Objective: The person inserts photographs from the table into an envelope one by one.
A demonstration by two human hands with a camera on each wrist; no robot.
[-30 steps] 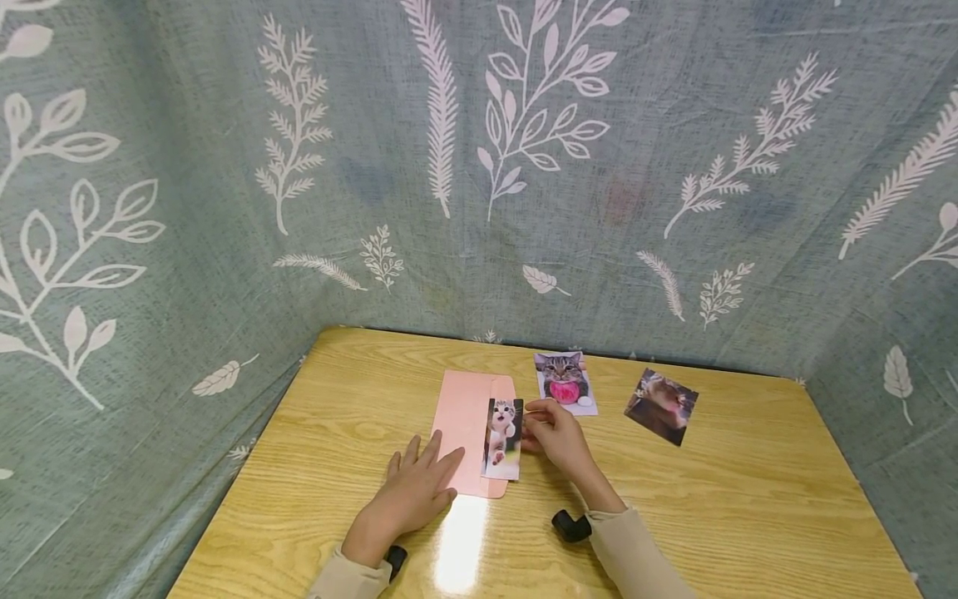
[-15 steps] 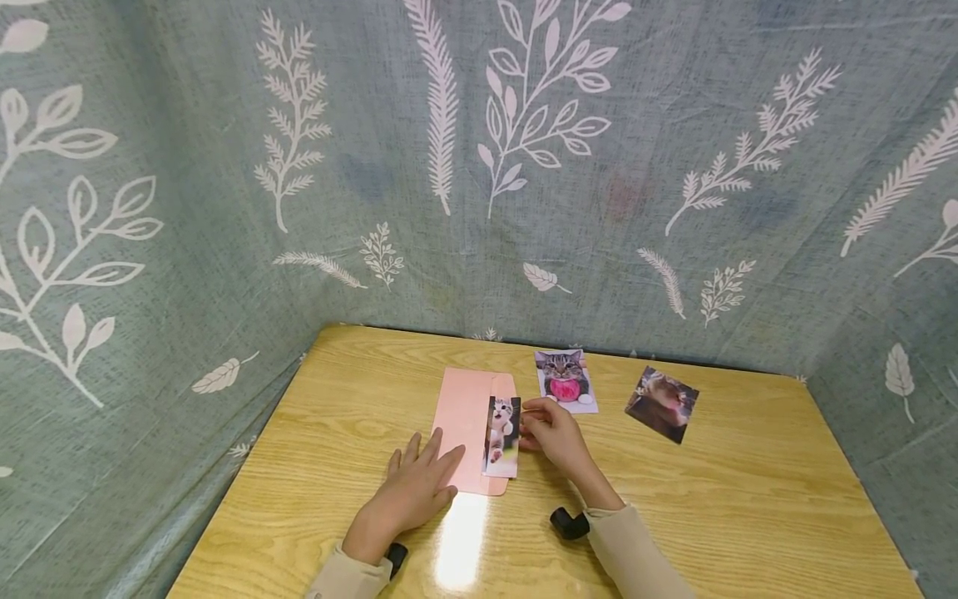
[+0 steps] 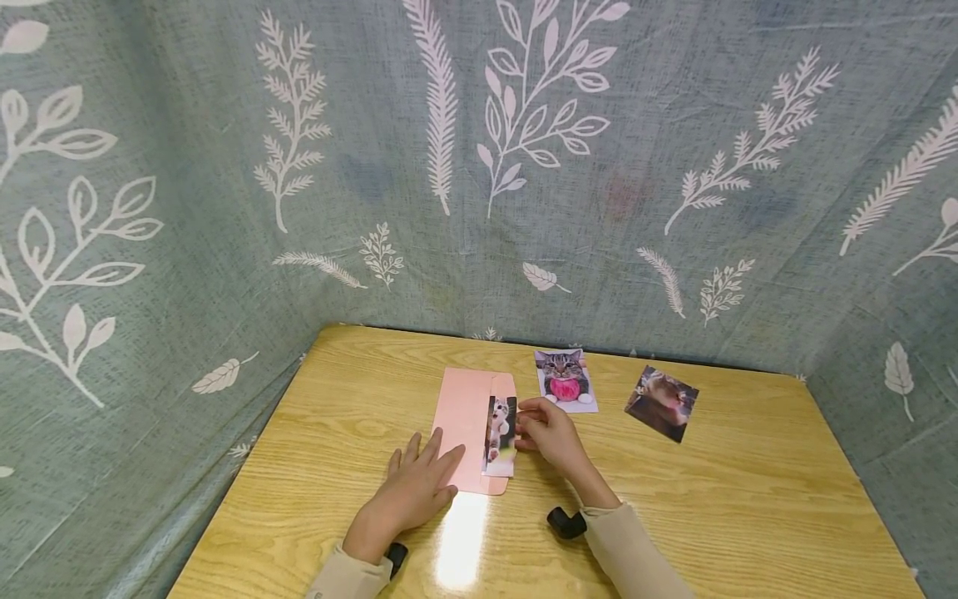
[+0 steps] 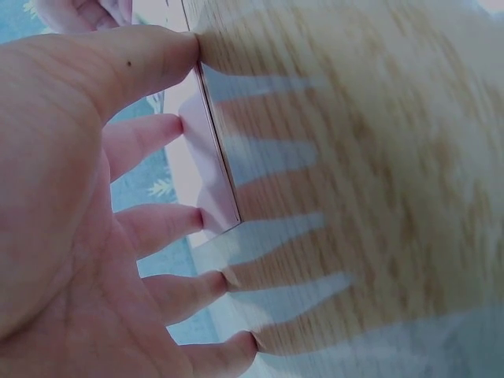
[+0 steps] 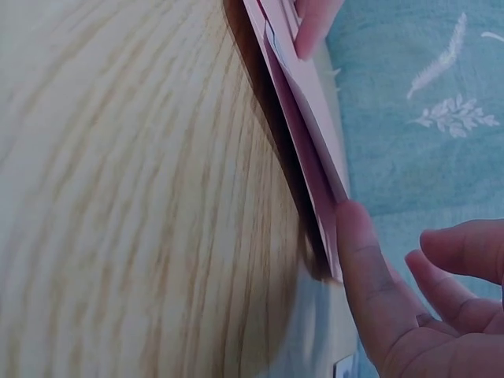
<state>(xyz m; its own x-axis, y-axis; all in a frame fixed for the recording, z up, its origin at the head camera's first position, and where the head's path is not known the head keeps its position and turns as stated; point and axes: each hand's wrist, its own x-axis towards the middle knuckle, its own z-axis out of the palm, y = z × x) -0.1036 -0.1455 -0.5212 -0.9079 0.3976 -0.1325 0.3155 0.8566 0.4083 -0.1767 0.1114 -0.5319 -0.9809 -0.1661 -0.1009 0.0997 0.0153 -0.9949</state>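
Two bare hands are at work over a pink envelope that lies flat on a wood-grained desk, its flap side towards the right.

The left hand is spread flat at the envelope's left edge, fingers extended and well separated, with nothing in its grasp. The left wrist view shows the thumb at the envelope's edge, two fingertips on its pink surface and the two outer fingertips on the desk.

A kitten photo shows as an upright strip over the flap on the envelope's right side; in the head view the picture is cut off along its left side.

The right hand is loosely cupped at that photo's right edge. In the right wrist view one finger bears against the edge of the card, and the other visible fingers are bent and apart from it; no pinch is seen.

A cat photo with a pink ball lies beyond the right hand, near the far edge of the desk. A darker photo lies farther right, turned at an angle, its subject unclear. A grey-green curtain with white leaf prints stands behind the desk. Both forearms wear beige sleeves.
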